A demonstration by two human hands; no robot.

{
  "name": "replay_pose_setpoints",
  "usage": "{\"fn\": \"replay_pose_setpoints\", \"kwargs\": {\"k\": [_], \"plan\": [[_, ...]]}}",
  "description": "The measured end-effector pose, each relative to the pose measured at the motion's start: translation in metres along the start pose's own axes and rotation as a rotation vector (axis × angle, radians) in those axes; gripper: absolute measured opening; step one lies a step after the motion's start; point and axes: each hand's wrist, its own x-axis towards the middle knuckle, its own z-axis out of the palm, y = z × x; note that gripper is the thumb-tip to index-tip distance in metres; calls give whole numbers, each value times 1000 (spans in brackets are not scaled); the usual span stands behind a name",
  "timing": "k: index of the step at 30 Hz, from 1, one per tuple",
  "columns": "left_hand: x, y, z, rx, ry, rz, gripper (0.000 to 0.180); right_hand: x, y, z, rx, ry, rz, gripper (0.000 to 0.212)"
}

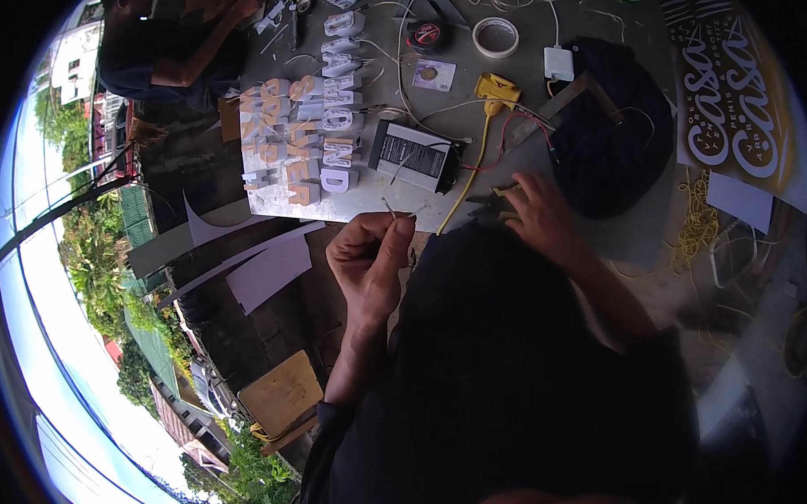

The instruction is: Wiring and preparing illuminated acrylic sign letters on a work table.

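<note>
Left grip (368, 258) is closed to a pinch, thumb against forefinger, with a thin wire (388, 204) sticking up from between them. Right grip (542, 216) is half open, its fingers and thumb at the yellow handles of what look like pliers (482, 199); I cannot tell whether it has firm hold of them. The wire's tip is at the near edge of the grey surface (627, 26), just below the power supply (414, 158), a silver and black box lying at a slant. A yellow cord (468, 176) runs up between the two hands to a yellow socket (497, 89), and a red wire (504, 140) loops nearby. To the left of the power supply stand rows of pale block letters (298, 158). To the right lies a bundle of dark cloth (609, 169), a metal square (584, 87) on it and a white adapter (558, 63) beside it. Farther up are a coin (428, 73) on a note (446, 78), a tape measure (427, 36) and a roll of tape (496, 37). Lettered panels (736, 89) lie at far right, above tangled yellow cord (694, 220). At upper left, another person (170, 69) reaches toward the surface.
</note>
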Motion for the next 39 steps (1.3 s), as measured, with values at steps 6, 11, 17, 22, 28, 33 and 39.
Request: {"fn": "replay_pose_setpoints", "kwargs": {"k": [6,11,17,22,28,33,39], "plan": [[-2,-5,1,-48,137,-4,14,-12,24,48,-206,-19,12,56],[-6,-16,-4,-102,156,-32,14,-7,41,58,-278,-63,-3,67],[-11,-17,-6,-148,186,-34,11,-2,36,46,-401,-137,-152,77],[-16,-17,-18,-173,164,-8,13,3,33,43,-395,-153,-154,77],[-31,-21,-53,-252,230,50,18,-4,8,-1,12,-224,116,63],[-36,-28,-78,-349,259,59,18,-30,26,-4,615,-295,211,49],[-38,-16,-102,-355,292,122,15,1,-121,-38,864,-265,214,29]]}}
